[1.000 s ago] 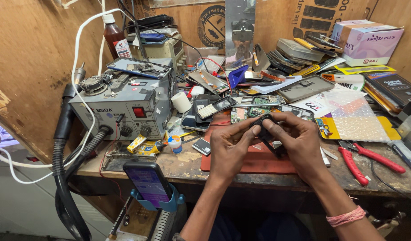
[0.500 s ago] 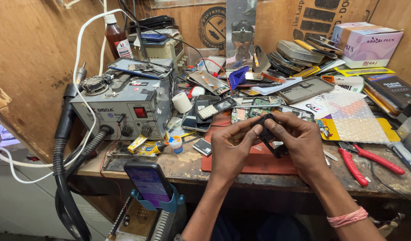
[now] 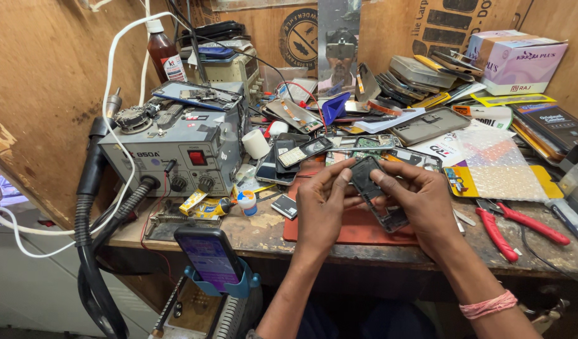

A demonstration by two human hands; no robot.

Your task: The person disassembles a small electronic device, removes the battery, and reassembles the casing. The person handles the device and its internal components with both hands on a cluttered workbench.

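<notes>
Evidently mid-disassembly: the left hand (image 3: 323, 204) and right hand (image 3: 421, 201) both grip a dark phone frame (image 3: 374, 188) above the red mat (image 3: 358, 226) on the worktop (image 3: 257, 229); prying it needs steady fingertip pressure.

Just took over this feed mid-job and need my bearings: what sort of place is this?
Most likely a small phone repair bench. A grey hot-air rework station sits at the left, opened phones and parts are piled along the back, and both hands hold a dismantled phone frame over a red work mat.
</notes>
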